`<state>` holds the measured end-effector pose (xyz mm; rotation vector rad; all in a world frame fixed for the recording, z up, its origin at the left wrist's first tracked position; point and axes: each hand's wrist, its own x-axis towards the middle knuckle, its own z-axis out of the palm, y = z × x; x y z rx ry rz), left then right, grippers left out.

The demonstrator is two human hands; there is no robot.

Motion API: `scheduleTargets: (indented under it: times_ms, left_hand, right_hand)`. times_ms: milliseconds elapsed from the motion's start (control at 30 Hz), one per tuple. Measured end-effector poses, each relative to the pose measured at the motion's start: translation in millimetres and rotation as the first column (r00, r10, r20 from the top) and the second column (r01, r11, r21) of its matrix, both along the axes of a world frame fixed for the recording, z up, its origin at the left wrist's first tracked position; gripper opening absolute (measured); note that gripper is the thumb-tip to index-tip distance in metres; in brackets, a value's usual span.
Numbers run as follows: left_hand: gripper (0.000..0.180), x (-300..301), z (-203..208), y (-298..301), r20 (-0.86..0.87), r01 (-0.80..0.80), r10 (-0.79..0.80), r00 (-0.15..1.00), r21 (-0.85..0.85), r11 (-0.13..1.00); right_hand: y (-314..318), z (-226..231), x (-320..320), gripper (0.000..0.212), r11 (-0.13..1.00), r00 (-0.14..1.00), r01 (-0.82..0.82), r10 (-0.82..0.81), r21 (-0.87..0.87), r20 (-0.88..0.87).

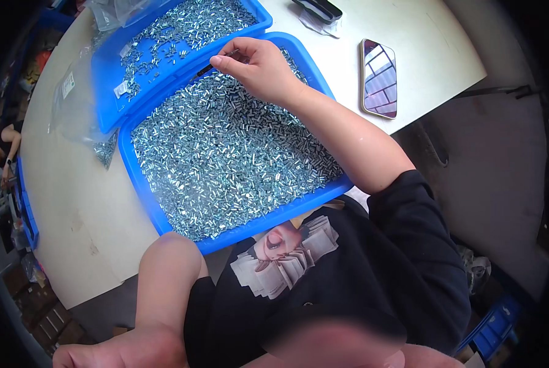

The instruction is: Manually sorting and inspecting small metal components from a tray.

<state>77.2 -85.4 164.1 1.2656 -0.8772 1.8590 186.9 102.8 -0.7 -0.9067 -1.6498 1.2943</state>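
My right hand point(256, 67) is closed in a pinch on a thin black stick-like tool point(205, 70), held over the far rim of a blue tray point(147, 205). The tool's exact kind does not show. Small silvery cylindrical metal pieces point(219, 153) cover the tray's bottom in a thick layer. At the lower left, my left arm is bent with its elbow beside the tray's near left corner. My left hand point(124, 349) is raised near the lower edge of the picture, where its fingers are mostly cut off; I see nothing held in it.
A second blue tray point(106, 101) with scattered metal pieces adjoins the far side. Left of it lies a clear plastic bag point(72, 101) with a label. A phone point(379, 78) and a black holder-like object point(320, 10) rest on the pale table point(434, 55). Another person's arm point(9, 147) shows far left.
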Motion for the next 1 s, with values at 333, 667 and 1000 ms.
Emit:
scheduleTargets:
  times_ms: [333,667,1000]
  left_hand:
    - [0.018,-21,-4,-27,-0.111,-0.504,0.494,0.862,-0.092,0.859]
    - [0.022,-21,3,-31,-0.151,-0.351,0.343,0.927,-0.030,0.936]
    - [0.014,-16,12,-30,-0.266,-0.902,0.871,0.413,0.008,0.431]
  right_hand:
    - [0,-10,9,0.022,1.000,1.000,0.024,-0.024,-0.010,0.014]
    - [0,-11,-1,0.022,1.000,1.000,0.021,-0.021,0.023,0.002]
    - [-2,-6,3,0.022,1.000,1.000,0.028,-0.028,0.011,-0.011]
